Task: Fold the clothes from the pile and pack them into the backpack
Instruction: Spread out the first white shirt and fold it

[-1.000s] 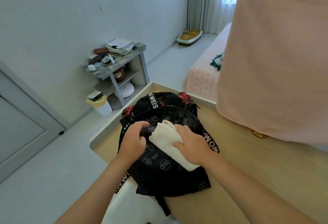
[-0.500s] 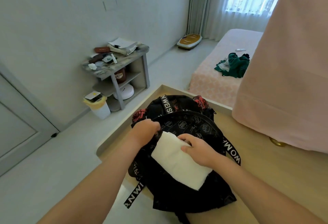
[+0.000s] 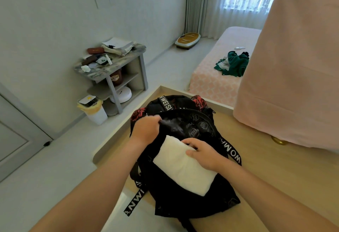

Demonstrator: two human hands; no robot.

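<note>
Lately the folded white garment (image 3: 183, 169) has gone from a bunched roll to a flat pad. It lies on the front of the black backpack (image 3: 185, 208) with its far end at the mouth, not yet inside. Of the hands, the right hand (image 3: 203, 153) grips that far edge, fingers curled over it. The left hand (image 3: 146, 129) has shifted up to the opening's rim, clutching it and pulling it wide. Packing this piece, I judge, is one push away.

The near strap (image 3: 135, 202) reads "AN WI" at the counter (image 3: 275, 186) edge, the right strap (image 3: 232, 153) "WOMA", and the top strap (image 3: 166, 103) "N WEIS". Farther off, green clothes (image 3: 234, 64) wait on the pink bed (image 3: 211, 83).
</note>
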